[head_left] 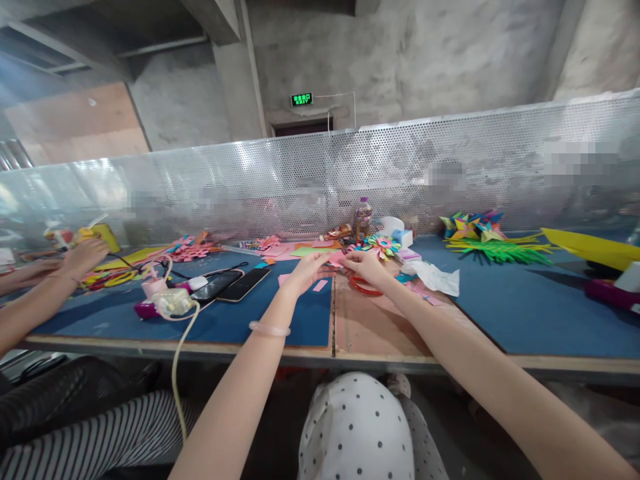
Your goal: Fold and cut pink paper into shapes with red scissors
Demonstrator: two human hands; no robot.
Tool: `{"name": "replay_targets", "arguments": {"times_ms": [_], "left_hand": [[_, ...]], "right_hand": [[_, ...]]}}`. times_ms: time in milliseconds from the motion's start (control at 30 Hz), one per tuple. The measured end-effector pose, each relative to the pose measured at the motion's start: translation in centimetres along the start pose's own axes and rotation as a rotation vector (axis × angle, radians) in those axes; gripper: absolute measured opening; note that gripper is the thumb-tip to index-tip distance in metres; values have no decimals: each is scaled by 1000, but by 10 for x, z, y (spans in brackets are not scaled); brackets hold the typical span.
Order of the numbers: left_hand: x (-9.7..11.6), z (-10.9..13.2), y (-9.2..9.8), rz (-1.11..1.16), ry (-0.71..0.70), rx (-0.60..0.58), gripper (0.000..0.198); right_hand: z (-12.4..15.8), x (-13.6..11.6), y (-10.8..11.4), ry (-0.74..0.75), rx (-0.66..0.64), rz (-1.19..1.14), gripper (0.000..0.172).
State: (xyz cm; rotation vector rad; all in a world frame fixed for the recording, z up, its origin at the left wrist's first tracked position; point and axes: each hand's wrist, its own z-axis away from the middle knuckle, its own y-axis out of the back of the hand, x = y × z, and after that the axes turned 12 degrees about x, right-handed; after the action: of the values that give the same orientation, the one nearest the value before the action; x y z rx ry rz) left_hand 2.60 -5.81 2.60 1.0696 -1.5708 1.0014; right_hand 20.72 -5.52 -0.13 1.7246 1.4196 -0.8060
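A small piece of pink paper (338, 259) is held up between my two hands over the middle of the table. My left hand (306, 272), with a pale bangle on its wrist, pinches the paper's left side. On the other side, the fingertips of my right hand (367, 267) close on its right edge. Just below my right hand lies a red looped object (364, 287), partly covered by the hand and forearm. A small pink paper strip (320, 285) rests on the blue mat beside my left hand.
Behind my hands are a bottle (363, 219), a multicoloured paper flower (383, 247) and paper sheets. White tissue (436, 277) lies right. Left are a phone (244, 285), a plug adapter (173, 302) with cables, and another person's hand (86, 257). A perforated metal screen (225, 183) stands behind.
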Motion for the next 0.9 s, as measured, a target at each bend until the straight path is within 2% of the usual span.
{"name": "replay_targets", "arguments": {"times_ms": [133,367,433,533,667,800,900], "left_hand": [[-3,0,1,-58,0,4,33],[-3,-3,2,-140,-136,128,34],[-3,-2,2,-141,-140,148,35],[-2,-2,2,-163,-135,139,32],[-3,-2,3,-183,-160,110,24],[-2,-3,3,-166,-139,149,24],[-2,-3,3,-154,-124,131,24]], "right_hand": [[3,-8,-1,33,16,28,34],[8,-18,-8,-97,-29,-47,25],[8,-17,-9,-121,10,-85,23],[8,-16,-10,-141,92,-161,31],[8,-15,-10,-89,74,-206,36],[7,-14,-10,-21,8,-220,29],[7,-15,-10,6,-2,-205,24]]}}
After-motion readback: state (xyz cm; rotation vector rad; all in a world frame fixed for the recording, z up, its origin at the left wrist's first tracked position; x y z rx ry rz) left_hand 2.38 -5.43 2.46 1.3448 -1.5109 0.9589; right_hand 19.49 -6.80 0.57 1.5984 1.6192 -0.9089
